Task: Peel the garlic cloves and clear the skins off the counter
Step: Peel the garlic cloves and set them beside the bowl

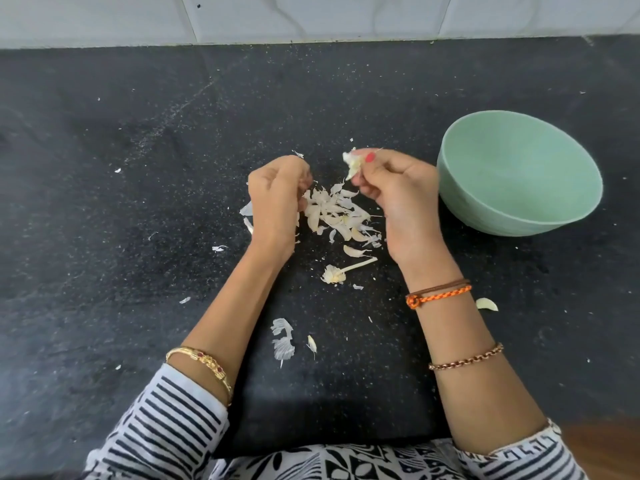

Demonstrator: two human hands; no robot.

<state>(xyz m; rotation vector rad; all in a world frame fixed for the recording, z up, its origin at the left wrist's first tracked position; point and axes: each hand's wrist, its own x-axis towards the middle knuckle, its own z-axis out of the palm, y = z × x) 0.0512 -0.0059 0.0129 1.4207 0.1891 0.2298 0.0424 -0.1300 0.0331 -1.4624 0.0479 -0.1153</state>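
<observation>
Over a black speckled counter (138,237), a person's right hand (391,188) pinched a partly skinned garlic clove (351,164) between thumb and curled fingers, raised just above a heap of papery garlic skins (337,213). Beside the heap, the left hand (277,195) was curled into a loose fist, knuckles up; whether it held anything could not be told. Nearer the person lay a bare garlic stem with its root base (341,270), torn skin pieces (282,339) and a lone clove (486,304) by the right forearm. At right, close to the right hand, stood a pale green bowl (568,199).
</observation>
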